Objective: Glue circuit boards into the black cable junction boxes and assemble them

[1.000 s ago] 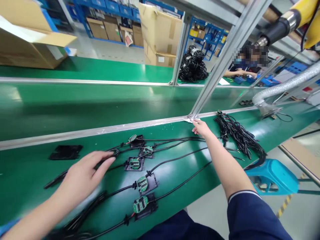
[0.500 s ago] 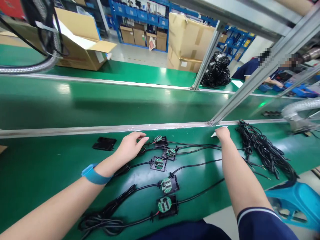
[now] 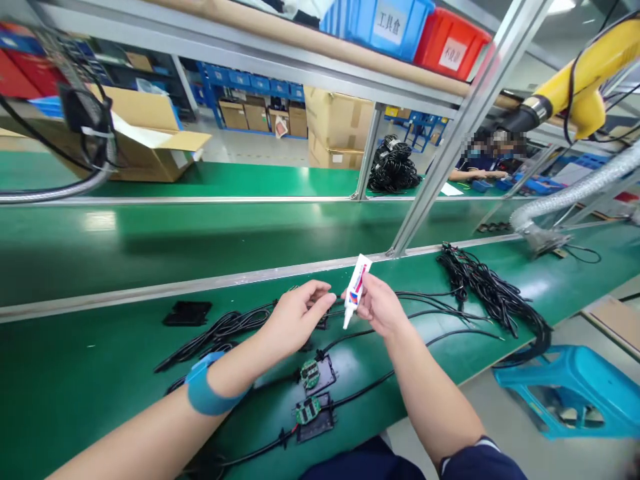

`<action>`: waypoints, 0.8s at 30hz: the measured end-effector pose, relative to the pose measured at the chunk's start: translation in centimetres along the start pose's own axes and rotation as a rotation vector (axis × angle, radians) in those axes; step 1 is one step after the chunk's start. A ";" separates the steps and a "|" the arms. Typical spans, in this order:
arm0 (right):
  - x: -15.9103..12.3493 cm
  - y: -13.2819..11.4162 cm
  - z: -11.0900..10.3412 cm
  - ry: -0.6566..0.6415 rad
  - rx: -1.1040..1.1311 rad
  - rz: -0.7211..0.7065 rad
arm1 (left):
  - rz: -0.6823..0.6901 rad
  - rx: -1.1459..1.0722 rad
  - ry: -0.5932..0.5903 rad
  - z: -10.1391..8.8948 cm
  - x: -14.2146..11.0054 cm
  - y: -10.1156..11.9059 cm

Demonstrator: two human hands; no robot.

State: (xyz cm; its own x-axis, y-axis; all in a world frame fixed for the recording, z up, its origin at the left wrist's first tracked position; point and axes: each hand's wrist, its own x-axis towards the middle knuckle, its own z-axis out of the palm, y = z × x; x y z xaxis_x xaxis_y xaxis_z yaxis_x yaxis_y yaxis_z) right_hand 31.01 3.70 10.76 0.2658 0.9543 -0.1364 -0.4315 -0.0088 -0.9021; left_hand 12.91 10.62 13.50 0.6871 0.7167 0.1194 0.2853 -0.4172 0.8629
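My right hand (image 3: 384, 305) pinches a small white tube (image 3: 358, 283) with red and blue print, its narrow nozzle tilted downward. Just left of the tube, my left hand (image 3: 299, 312) is bent with thumb and fingers apart, nothing visible in it. Below the hands lie a green circuit board (image 3: 311, 375) and a nearer circuit board (image 3: 308, 410), each on a black plastic housing piece (image 3: 327, 427) with black cables attached. My left hand and forearm cover most of the other boards. A loose black plastic piece (image 3: 188, 313) rests to the left.
A bundle of black cables (image 3: 493, 293) lies at the right, above a blue stool (image 3: 565, 383). A metal post (image 3: 420, 193) rises from the bench's back rail. An open cardboard box (image 3: 150, 150) stands beyond. Blue and red bins (image 3: 453, 43) sit overhead. Another person works at the far right.
My right hand has come back from the rear rail toward my left hand, bringing the white tube. My left hand has moved slightly right. The head view has tilted up and turned right.
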 end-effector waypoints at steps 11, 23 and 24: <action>2.4 -0.3 -0.2 0.046 0.123 -0.119 | -0.265 0.371 -0.011 -6.4 3.1 -11.9; 11.0 1.2 2.6 0.036 -0.275 -0.151 | -0.173 0.237 -0.084 -3.9 6.9 -16.0; 11.5 1.5 2.7 0.059 -0.336 -0.167 | -0.154 0.229 -0.064 -3.8 7.0 -16.2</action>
State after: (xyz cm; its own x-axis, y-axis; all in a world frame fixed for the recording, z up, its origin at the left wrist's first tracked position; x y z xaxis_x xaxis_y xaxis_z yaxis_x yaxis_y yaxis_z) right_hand 31.07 15.45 8.89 0.3620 0.9321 0.0096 -0.0734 0.0388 -0.9965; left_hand 10.59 24.56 2.20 0.6630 0.7475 -0.0422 0.5280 -0.4268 0.7341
